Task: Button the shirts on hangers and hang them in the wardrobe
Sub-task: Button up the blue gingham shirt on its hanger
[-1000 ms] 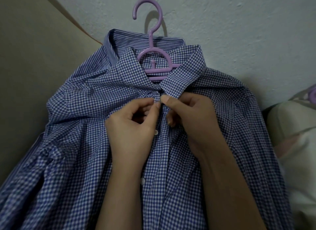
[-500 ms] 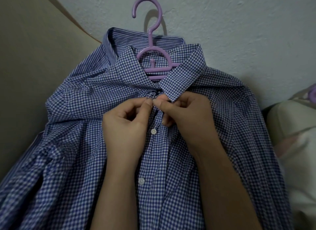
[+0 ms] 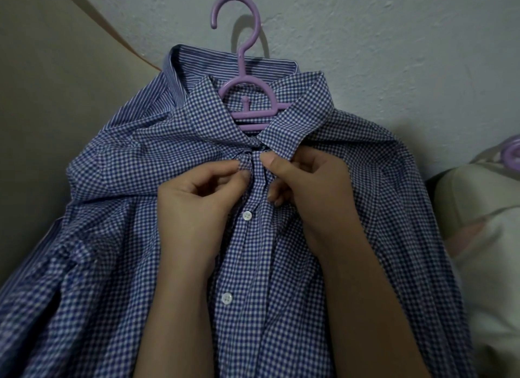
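The gingham shirt [image 3: 351, 209] lay spread front-up on its purple hanger [image 3: 247, 107], whose hook rested against a pale textured surface. A striped shirt [image 3: 197, 65] lay under it, its collar showing behind. Both hands were at the neck. The left hand [image 3: 197, 209] had its fingers [image 3: 243, 175] curled, pinching one edge of the front opening just below the collar. The right hand [image 3: 312, 192] pinched the opposite edge, its thumb close beside the left hand's grip and almost touching it. Whether the top button was through its hole could not be told, because the hands covered that spot. Lower down the front, a second button [image 3: 247, 215] and a third button [image 3: 226, 298] sat fastened, with the two fronts closed over one another there.

The step in hand looked to be the topmost button at the collar, so the buttoning of this shirt seemed nearly finished. The next move would likely call for holding both edges taut and easing the small button through its hole without rumpling the collar. The hanger could then be lifted by its hook and carried to the wardrobe, which was not in view. At the right edge lay pale cloth [image 3: 484, 237] and part of another hanger [image 3: 512, 155].
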